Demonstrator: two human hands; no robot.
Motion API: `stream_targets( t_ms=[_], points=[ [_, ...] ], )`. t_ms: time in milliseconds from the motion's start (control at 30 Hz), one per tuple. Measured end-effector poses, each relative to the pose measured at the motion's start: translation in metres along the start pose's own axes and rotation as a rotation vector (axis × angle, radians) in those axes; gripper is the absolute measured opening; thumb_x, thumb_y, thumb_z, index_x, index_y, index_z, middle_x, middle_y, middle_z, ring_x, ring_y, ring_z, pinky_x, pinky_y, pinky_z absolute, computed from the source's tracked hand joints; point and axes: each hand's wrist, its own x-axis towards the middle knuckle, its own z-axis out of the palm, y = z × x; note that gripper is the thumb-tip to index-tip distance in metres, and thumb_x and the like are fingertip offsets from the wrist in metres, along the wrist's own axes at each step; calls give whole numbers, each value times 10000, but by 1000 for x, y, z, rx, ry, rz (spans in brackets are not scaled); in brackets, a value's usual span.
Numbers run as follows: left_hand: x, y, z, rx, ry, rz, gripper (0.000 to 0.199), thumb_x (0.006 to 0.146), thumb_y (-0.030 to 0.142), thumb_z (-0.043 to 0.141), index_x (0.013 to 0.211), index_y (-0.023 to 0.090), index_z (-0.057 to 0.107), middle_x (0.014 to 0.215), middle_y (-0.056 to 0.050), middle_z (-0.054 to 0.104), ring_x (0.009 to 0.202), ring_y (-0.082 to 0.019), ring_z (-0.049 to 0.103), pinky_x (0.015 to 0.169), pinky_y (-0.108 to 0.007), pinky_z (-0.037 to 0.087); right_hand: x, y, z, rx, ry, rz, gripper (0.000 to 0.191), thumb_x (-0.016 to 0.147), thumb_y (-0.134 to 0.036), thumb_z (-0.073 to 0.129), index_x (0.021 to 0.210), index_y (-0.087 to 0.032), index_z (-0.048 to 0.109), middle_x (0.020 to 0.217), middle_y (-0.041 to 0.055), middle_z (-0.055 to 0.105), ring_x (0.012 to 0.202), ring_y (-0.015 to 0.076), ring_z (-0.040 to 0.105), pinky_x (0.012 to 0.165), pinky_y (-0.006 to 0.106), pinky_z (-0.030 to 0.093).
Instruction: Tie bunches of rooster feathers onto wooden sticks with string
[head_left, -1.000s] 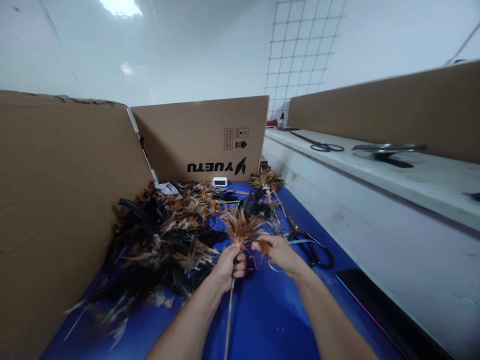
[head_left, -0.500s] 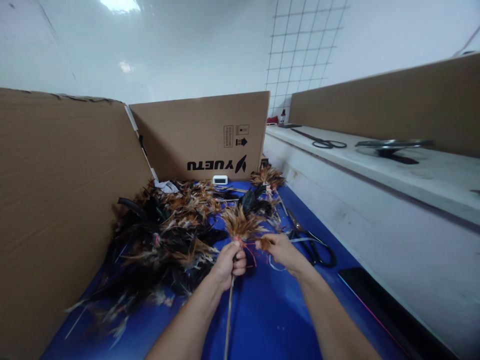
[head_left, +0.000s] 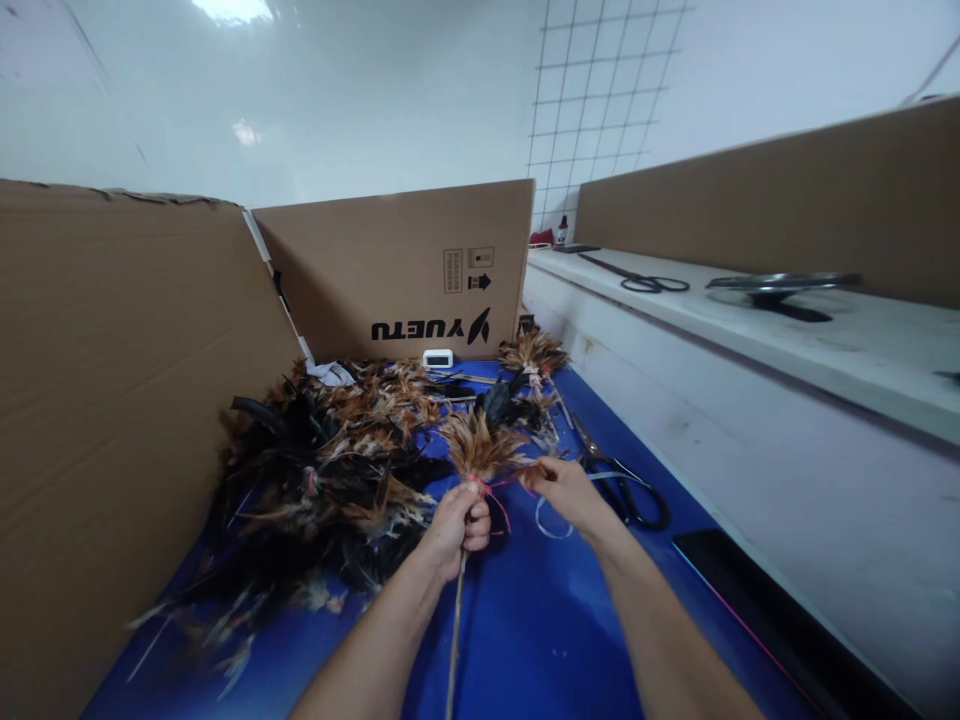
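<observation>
My left hand (head_left: 459, 528) is closed round a thin stick (head_left: 454, 635), just below a tuft of brown feathers (head_left: 480, 446) at its far end. Pink string (head_left: 496, 492) is wound at the base of the tuft, and loose ends hang over the blue surface. To the right of the tuft, my right hand (head_left: 559, 490) pinches a stretched length of this string. Brown feather tips show beside its fingertips; whether they are held too is unclear. Black-handled scissors (head_left: 626, 488) and a loop of pale ribbon (head_left: 551, 522) lie near that hand.
A heap of black and brown feathers (head_left: 330, 470) covers the left side of the blue table (head_left: 540, 640). Cardboard panels (head_left: 390, 260) stand behind and left. A dark flat object (head_left: 757, 590) lies at right, below a white ledge (head_left: 795, 345) holding more scissors (head_left: 645, 283).
My right hand has shifted slightly, and the brown feather seen plainly at its fingers earlier now shows less. The string looks tauter. My left hand keeps its grip on the stick.
</observation>
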Motion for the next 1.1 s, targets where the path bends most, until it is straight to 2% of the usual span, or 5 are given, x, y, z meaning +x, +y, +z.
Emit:
stream_targets(
  t_ms=[167,400,567,800,1100],
  points=[
    [2,-3,-1,44,30,-14,370,697,436,627,742,197,348,572,86,316,377,-1,193,354,-140,61,-5,-11,7,116,66,-66,214,661,-367,604,755,-174,604,623,-21,538,588,124,449,577,249,354],
    [3,-6,-2,118,53,-26,349,720,460,581,751,204,346,560,88,307,374,-11,217,353,-145,79,-15,-26,21,595,-148,45,247,772,-385,490,773,-164,601,612,-11,498,502,94,403,471,219,321],
    [1,-7,1,149,49,-52,348,723,468,567,752,206,340,552,90,315,367,-10,200,350,-149,87,-18,-29,18,410,-67,-84,296,806,-440,484,818,-187,636,788,20,567,630,110,486,599,228,390],
    [0,-7,2,149,46,-77,344,707,465,584,765,197,376,559,87,337,368,-6,213,353,-148,91,-20,-27,25,332,-144,-13,414,779,-552,486,860,-161,598,577,-30,459,417,63,324,382,200,260],
    [-4,-5,5,189,-28,-63,303,728,448,556,788,156,499,560,81,294,372,-3,191,359,-162,76,-18,-26,28,219,-176,-116,211,724,-307,565,861,-165,638,634,4,607,485,106,491,497,238,400]
  ],
)
